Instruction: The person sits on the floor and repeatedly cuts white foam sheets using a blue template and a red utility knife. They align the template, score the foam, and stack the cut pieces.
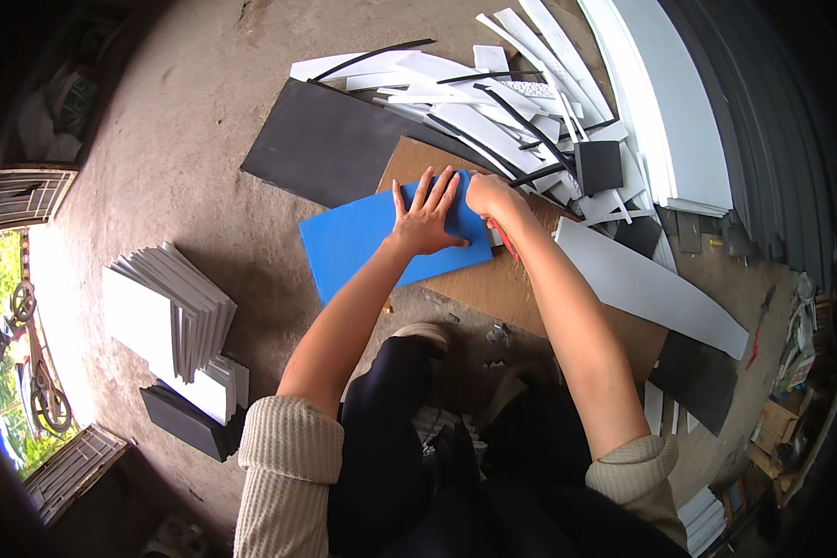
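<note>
Nearest the viewer, dark trousers and two rolled cream sleeves [284, 465] are seen, with both bare forearms reaching away toward the work on the concrete floor [186, 121]. To the near left, a leaning stack of white cut panels [163, 316] is set on a few dark ones, well apart from the hands. Farther out, a blue sheet [353, 242] is laid flat, partly on a brown board [521, 288] and partly on the floor. The left hand [426, 216] is spread wide and pressed flat on the blue sheet, fingers pointing away. The right hand [489, 197] is closed at the sheet's right far corner around what appears to be a red-handled cutter [504, 244], of which only a sliver is shown below the wrist; the blade itself is hidden. The step in hand is judged to be a cut along the sheet's right edge, begun at the far end. For the next move, steady downward pressure from the left hand and a straight pull toward the body would be called for, with fingers kept off the cutting line. To the right, a long white strip [651, 284] is laid across the board. Farthest off, a large black sheet [335, 139] and a heap of white and black offcuts [521, 102] are piled.
</note>
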The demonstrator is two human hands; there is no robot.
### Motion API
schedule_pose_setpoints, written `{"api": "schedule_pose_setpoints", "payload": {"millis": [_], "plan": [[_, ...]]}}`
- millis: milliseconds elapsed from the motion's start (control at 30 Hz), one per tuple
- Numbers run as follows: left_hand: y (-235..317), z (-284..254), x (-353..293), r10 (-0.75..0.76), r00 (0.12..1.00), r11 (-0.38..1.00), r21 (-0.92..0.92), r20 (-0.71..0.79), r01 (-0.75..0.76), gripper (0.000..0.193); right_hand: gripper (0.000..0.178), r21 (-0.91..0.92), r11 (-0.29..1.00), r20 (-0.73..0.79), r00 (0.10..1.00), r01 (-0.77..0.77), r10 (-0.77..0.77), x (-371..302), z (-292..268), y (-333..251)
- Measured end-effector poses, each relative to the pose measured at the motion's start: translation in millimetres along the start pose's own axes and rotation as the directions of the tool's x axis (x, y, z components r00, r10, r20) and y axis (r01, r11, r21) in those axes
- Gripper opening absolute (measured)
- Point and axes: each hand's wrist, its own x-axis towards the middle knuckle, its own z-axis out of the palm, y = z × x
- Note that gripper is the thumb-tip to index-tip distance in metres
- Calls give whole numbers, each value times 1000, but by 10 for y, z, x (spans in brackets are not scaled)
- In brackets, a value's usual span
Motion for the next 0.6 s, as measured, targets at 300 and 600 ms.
{"api": "schedule_pose_setpoints", "payload": {"millis": [300,600], "plan": [[36,-4,23,-63,995,997,50,71,60,113,21,47,999,29,1000,-14,13,-429,322,340],[105,-60,66,-117,981,991,85,156,105,112,27,-2,993,-246,963,116,-113,-768,968,839]]}}
